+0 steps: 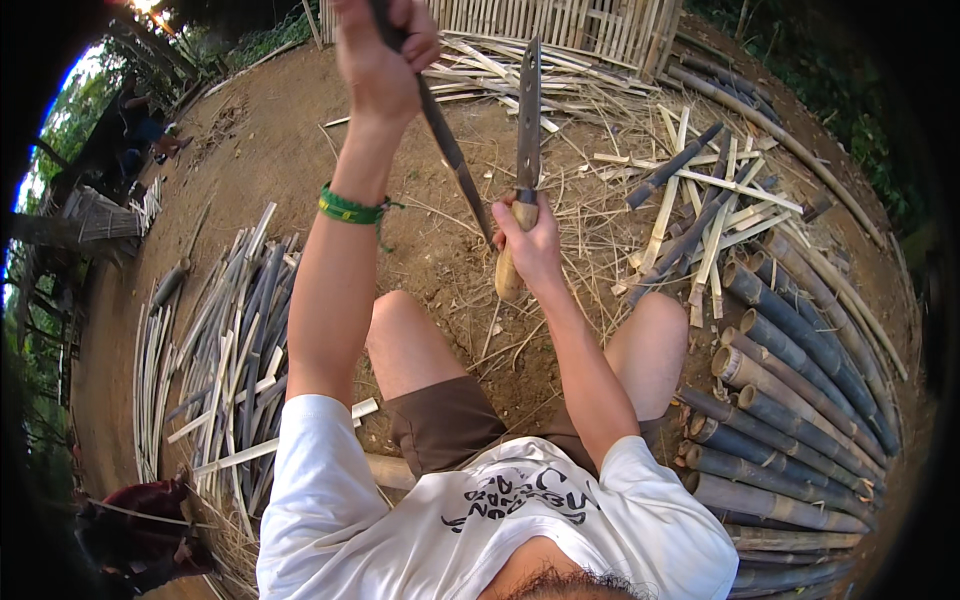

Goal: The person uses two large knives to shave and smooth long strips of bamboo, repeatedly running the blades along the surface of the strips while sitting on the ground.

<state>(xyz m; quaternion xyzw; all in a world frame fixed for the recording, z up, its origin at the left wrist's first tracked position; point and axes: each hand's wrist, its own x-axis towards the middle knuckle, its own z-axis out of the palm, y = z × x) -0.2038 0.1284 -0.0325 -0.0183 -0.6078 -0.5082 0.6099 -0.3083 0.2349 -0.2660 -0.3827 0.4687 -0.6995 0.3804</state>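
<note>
My left hand [388, 75] is raised at the top of the view, its fingers closed round a long dark bamboo strip [446, 142]. The strip slants down to the right, and its lower end is beside my right hand. A green band circles my left wrist. In front of my knees, my right hand [532, 246] grips a large knife by its pale wooden handle [508, 275]. Its long dark blade [530, 120] points up and away from me, to the right of the strip. Between strip and blade a gap shows.
Cut bamboo poles [790, 430] lie in a row at my right, with a crossed heap of split pieces [705, 205] beyond. More strips [235, 350] are piled at my left. A bamboo slat fence [560, 25] stands ahead. Dark red cloth [145, 525] is at lower left.
</note>
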